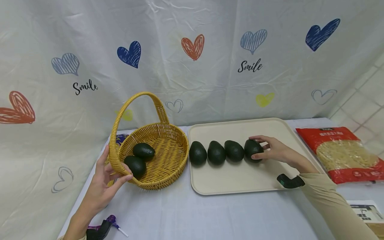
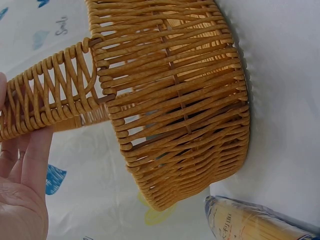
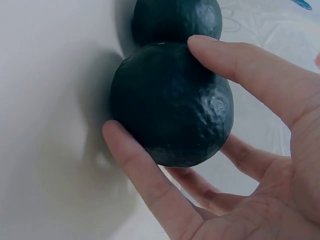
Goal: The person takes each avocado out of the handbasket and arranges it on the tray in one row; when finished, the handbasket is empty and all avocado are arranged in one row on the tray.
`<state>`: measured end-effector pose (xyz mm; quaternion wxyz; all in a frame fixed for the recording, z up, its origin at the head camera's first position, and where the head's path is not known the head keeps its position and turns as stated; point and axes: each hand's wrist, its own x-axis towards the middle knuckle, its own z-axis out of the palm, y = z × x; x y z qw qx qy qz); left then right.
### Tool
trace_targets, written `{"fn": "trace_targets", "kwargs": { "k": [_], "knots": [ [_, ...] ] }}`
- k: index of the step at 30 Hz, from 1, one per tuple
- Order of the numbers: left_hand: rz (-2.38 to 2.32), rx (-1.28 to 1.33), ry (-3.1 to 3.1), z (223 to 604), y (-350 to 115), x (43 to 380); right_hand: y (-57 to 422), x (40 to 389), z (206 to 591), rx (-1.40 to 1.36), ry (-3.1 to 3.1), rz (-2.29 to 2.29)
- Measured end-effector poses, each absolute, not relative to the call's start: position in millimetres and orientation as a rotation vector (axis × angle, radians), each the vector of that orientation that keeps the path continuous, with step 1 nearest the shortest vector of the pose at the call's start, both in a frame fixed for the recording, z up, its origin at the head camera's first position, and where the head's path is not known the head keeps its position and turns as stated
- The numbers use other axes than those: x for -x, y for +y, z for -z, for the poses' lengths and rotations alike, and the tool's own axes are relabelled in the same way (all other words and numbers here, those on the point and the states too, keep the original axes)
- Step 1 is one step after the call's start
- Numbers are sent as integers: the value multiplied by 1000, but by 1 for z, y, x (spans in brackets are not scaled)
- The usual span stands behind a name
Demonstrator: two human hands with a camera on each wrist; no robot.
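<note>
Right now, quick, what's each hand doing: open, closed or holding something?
Left hand: closed, holding the handle of the basket.
Right hand: closed, holding the rightmost avocado.

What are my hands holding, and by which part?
Your left hand holds the wicker basket by its handle, near the lower end; your right hand grips the rightmost avocado by its sides.

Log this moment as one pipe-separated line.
left hand: holds basket handle | right hand: holds rightmost avocado | tray: three more avocados | basket: two avocados
</note>
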<state>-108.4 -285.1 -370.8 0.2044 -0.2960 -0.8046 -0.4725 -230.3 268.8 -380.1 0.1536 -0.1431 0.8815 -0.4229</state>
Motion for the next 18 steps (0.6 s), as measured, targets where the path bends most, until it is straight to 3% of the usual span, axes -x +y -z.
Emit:
{"fn": "trace_targets", "kwargs": {
  "k": [18],
  "knots": [
    [1324, 842, -2240, 370, -286, 110, 271, 230, 378, 497, 2629, 1093]
  ]
}}
